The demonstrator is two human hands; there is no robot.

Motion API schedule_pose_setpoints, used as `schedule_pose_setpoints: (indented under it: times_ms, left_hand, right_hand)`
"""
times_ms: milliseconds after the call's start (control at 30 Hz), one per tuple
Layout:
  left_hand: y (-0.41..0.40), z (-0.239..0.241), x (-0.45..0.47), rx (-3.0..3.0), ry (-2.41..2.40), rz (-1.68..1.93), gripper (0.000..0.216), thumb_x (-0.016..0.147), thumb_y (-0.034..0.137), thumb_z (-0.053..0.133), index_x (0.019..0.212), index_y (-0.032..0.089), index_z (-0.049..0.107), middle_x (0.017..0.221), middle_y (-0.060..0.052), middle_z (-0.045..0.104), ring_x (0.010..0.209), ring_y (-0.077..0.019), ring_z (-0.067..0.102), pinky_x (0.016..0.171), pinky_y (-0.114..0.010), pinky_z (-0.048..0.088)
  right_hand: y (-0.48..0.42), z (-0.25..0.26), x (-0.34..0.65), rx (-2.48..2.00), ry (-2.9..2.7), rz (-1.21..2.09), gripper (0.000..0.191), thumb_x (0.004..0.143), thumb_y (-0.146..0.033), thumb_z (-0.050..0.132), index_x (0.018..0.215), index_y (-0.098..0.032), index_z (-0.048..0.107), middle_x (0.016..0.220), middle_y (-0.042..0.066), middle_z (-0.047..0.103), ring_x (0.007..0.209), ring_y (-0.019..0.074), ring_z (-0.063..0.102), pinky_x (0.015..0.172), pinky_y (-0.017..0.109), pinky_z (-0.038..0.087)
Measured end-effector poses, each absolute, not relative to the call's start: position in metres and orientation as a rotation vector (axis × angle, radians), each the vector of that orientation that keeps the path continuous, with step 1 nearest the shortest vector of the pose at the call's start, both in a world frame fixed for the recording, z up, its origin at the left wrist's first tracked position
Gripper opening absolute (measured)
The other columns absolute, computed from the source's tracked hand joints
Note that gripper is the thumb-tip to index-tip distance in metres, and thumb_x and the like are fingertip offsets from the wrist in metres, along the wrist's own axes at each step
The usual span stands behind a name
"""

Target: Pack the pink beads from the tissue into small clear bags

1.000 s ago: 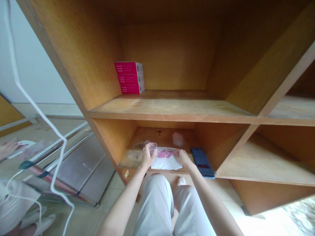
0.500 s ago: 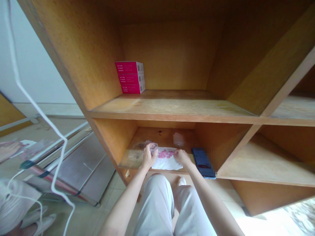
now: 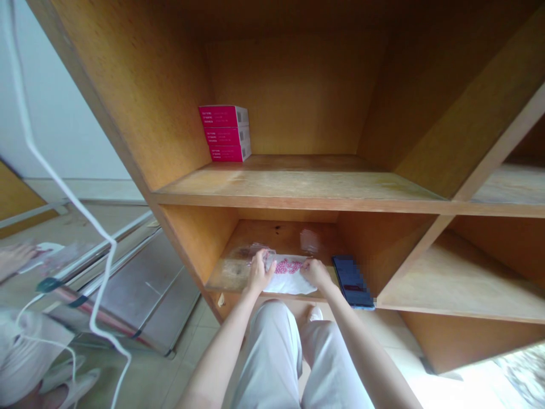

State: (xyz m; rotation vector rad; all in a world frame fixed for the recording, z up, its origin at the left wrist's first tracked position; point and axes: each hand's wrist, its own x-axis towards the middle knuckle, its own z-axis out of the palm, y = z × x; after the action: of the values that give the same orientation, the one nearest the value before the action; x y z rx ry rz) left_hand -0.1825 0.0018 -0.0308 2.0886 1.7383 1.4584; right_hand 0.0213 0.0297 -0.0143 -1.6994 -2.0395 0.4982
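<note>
A white sheet (image 3: 286, 282) with a cluster of small pink beads (image 3: 288, 266) lies on the lower shelf (image 3: 230, 272) of a wooden cabinet. My left hand (image 3: 258, 271) is closed on a small clear plastic bag (image 3: 267, 255) at the sheet's left edge. My right hand (image 3: 314, 271) rests at the right edge of the beads with fingers pinched together; whether it holds a bead is too small to make out. Both forearms reach up from my lap.
A dark phone (image 3: 351, 280) lies right of the sheet. A clear plastic piece (image 3: 309, 241) sits further back. Pink boxes (image 3: 225, 134) are stacked on the upper shelf (image 3: 298, 187). A white cable (image 3: 63, 187) hangs at left; another person's hand (image 3: 15, 258) shows far left.
My left hand with the clear bag has shifted slightly right, closer to the beads. My right hand has stayed at the beads' right edge.
</note>
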Motion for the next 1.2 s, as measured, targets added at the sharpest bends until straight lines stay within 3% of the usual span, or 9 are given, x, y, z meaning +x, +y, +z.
schedule_pose_setpoints:
  times_ms: [600, 800, 967, 1200]
  left_hand:
    - [-0.002, -0.027, -0.18, 2.113, 1.722, 1.407, 0.047, 0.073, 0.032, 0.053, 0.113, 0.015, 0.034, 0.102, -0.013, 0.053, 0.096, -0.0218, 0.052, 0.083, -0.039, 0.042]
    - [-0.003, -0.025, -0.181, 2.099, 1.721, 1.377, 0.045, 0.072, 0.029, 0.053, 0.111, 0.016, 0.035, 0.104, -0.013, 0.052, 0.098, -0.023, 0.051, 0.082, -0.04, 0.042]
    - [-0.003, -0.026, -0.181, 2.104, 1.723, 1.369, 0.046, 0.074, 0.031, 0.052, 0.113, 0.015, 0.034, 0.105, -0.014, 0.052, 0.099, -0.0231, 0.051, 0.083, -0.04, 0.042]
    - [-0.003, -0.026, -0.18, 2.103, 1.71, 1.398, 0.044, 0.076, 0.033, 0.05, 0.113, 0.014, 0.035, 0.101, -0.013, 0.053, 0.097, -0.0221, 0.052, 0.086, -0.04, 0.041]
  right_hand:
    - [0.03, 0.071, -0.029, -1.082, -2.02, 0.785, 0.014, 0.063, -0.019, 0.052, 0.065, -0.013, 0.064, 0.06, 0.002, 0.063, 0.054, 0.0104, 0.054, 0.05, 0.018, 0.037]
    - [0.031, 0.067, -0.044, -1.073, -2.161, 0.748, 0.013, 0.062, -0.016, 0.052, 0.062, -0.015, 0.066, 0.058, 0.001, 0.063, 0.054, 0.0104, 0.054, 0.053, 0.018, 0.037]
    - [0.034, 0.063, -0.036, -0.982, -2.103, 0.837, 0.018, 0.068, -0.018, 0.049, 0.071, -0.015, 0.067, 0.069, 0.003, 0.066, 0.062, 0.0119, 0.057, 0.058, 0.019, 0.04]
    - [0.047, 0.031, 0.004, -1.361, -2.048, 0.721, 0.017, 0.068, -0.017, 0.049, 0.069, -0.013, 0.065, 0.066, 0.006, 0.065, 0.058, 0.0123, 0.055, 0.05, 0.019, 0.035]
